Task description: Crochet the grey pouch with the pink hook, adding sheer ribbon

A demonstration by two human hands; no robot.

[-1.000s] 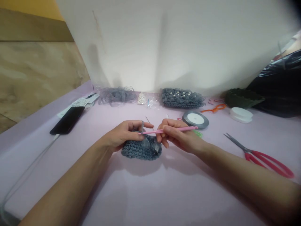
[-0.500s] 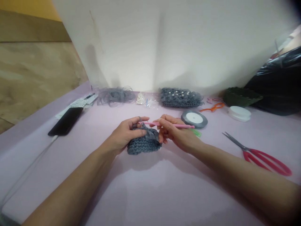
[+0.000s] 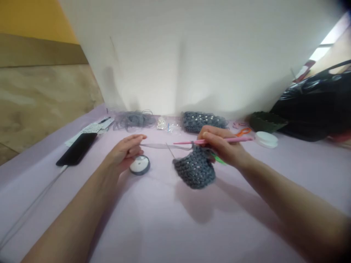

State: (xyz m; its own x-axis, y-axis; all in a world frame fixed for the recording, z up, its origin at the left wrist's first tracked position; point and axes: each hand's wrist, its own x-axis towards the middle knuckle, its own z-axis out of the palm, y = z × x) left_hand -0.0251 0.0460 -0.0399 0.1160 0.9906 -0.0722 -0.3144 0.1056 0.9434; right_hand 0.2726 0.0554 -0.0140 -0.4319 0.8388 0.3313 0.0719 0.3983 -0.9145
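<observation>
Black phone (image 3: 76, 149) at left — beaded grey crochet pouch (image 3: 201, 122) beyond.

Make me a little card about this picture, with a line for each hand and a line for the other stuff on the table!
Left hand: open, next to a spool of grey ribbon
Right hand: holding a pink crochet hook
Hanging from right hand: a grey crocheted piece
Ribbon: a sheer grey ribbon runs from the piece toward the left hand
Other stuff: a black phone, a beaded grey crocheted piece, red-handled scissors not in view, a white spool
</observation>
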